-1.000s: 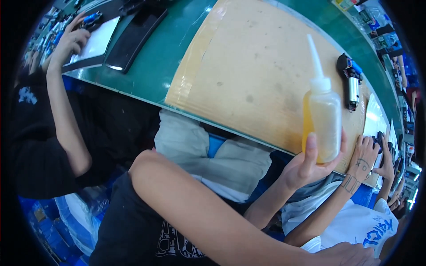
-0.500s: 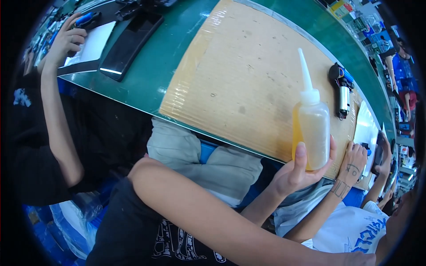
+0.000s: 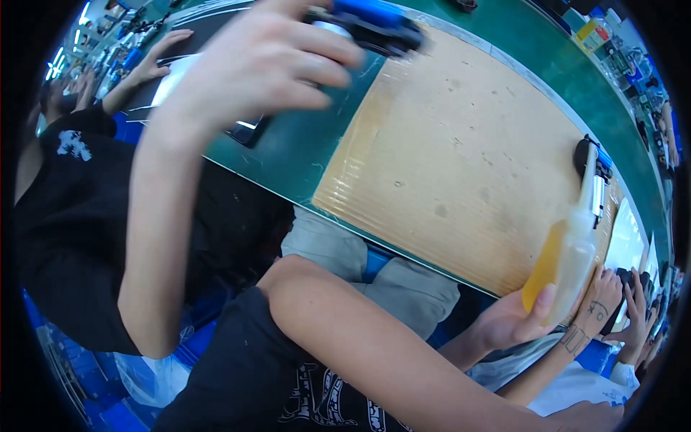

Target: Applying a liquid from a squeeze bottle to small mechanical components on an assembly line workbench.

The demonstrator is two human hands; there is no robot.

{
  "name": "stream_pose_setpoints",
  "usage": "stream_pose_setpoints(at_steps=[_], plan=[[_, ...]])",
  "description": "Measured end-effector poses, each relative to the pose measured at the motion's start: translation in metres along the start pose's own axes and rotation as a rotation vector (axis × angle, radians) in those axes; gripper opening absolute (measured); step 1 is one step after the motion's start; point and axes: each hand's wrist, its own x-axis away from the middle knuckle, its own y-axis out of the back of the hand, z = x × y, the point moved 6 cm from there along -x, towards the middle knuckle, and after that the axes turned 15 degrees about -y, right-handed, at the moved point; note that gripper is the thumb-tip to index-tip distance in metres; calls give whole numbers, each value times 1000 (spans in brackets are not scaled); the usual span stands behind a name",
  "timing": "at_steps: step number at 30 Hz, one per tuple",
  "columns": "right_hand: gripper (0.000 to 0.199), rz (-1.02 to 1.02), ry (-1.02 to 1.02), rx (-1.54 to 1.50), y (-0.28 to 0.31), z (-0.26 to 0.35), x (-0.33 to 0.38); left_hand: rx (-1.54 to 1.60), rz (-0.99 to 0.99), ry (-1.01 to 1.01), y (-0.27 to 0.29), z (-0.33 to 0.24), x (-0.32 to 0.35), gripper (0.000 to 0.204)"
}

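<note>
Holding a yellow squeeze bottle [image 3: 565, 263] upright at the cardboard sheet's [image 3: 461, 158] near edge, the right hand [image 3: 515, 320] is closed around it; the left hand [image 3: 259, 65] grips a blue tool [image 3: 374, 21] farther away.

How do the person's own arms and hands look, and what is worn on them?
The left hand and the right hand are bare: no gloves, rings or watch show. The forearms are uncovered. A short black sleeve covers the right upper arm.

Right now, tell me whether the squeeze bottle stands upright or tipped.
Tipped: the squeeze bottle leans, nozzle up, held off the cardboard sheet in the right hand.
</note>
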Motion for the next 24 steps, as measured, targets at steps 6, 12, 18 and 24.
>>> stream_pose_setpoints(at_steps=[6, 12, 18, 24], plan=[[50, -115, -74, -43, 12, -4, -7, -926, 509, -40, 143, 12, 30, 25], [52, -139, -127, -94, 12, -2, -10, -1689, 943, -54, 253, 12, 86, 43], [54, -279, -276, -285, 12, -6, -11, -1222, 217, 178, 96, 87, 28, 45], [52, -193, -217, -97, 33, -6, -27, -1613, -6, 223, 285, 0, -118, 44]])
